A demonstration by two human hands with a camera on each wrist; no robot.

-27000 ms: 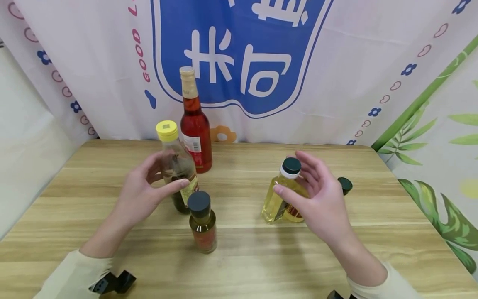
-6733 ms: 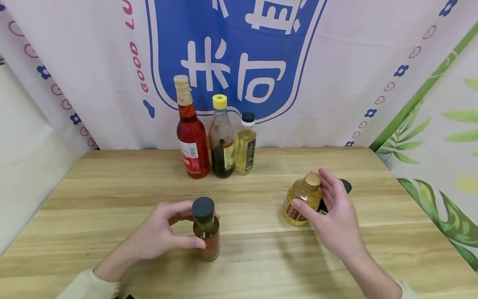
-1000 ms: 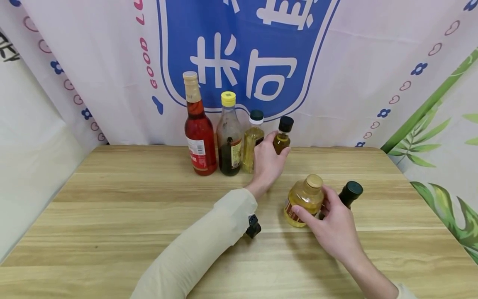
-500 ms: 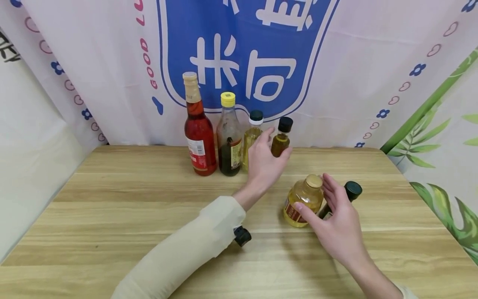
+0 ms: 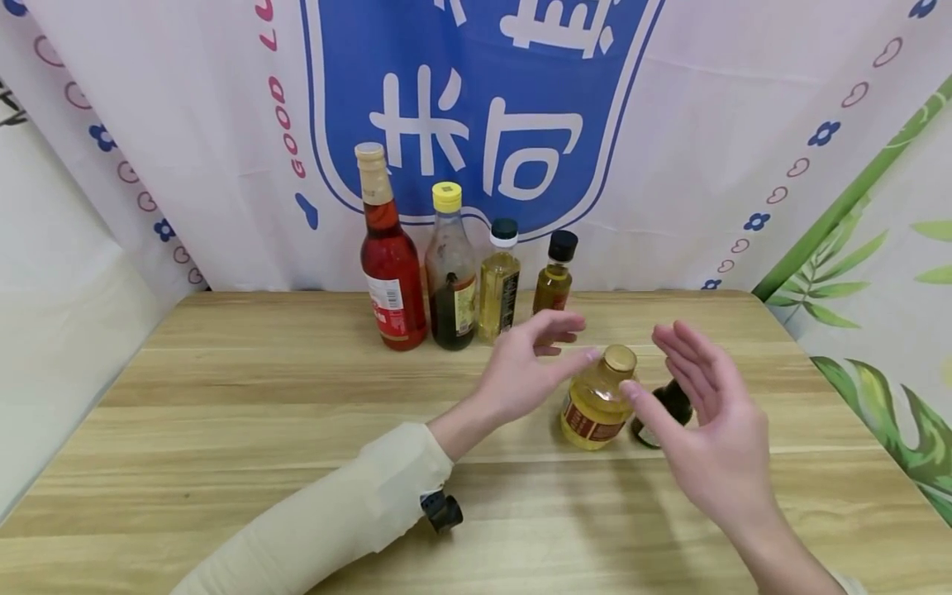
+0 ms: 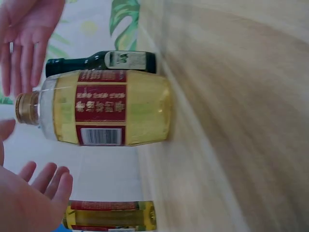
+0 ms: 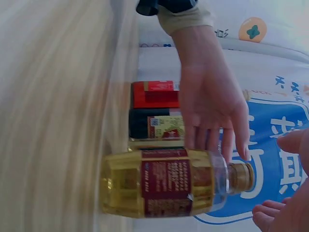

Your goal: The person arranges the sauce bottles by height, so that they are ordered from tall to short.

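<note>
In the head view a squat bottle of yellow oil (image 5: 595, 405) with a gold cap and dark red label stands upright between my hands. My left hand (image 5: 516, 372) is at its left, fingers spread and holding nothing. To its right my right hand (image 5: 717, 438) is raised, thumb apart from the fingers, also holding nothing. Both wrist views show the oil bottle (image 6: 101, 108) with neither hand gripping it. A dark green bottle (image 5: 665, 409) stands just behind my right hand, partly hidden. The small black-capped oil bottle (image 5: 553, 285) is beyond my left fingers, which cover its lower part.
Along the back edge of the wooden table (image 5: 297, 463) stand a tall red bottle (image 5: 392, 281), a yellow-capped bottle of dark sauce (image 5: 451, 289) and a slim oil bottle (image 5: 499, 289) with a green cap. A printed curtain (image 5: 669, 165) hangs behind them.
My left hand has let go of the small black-capped bottle, now in the back row, and drawn back toward the squat bottle. My right hand has moved off the squat bottle, to the right.
</note>
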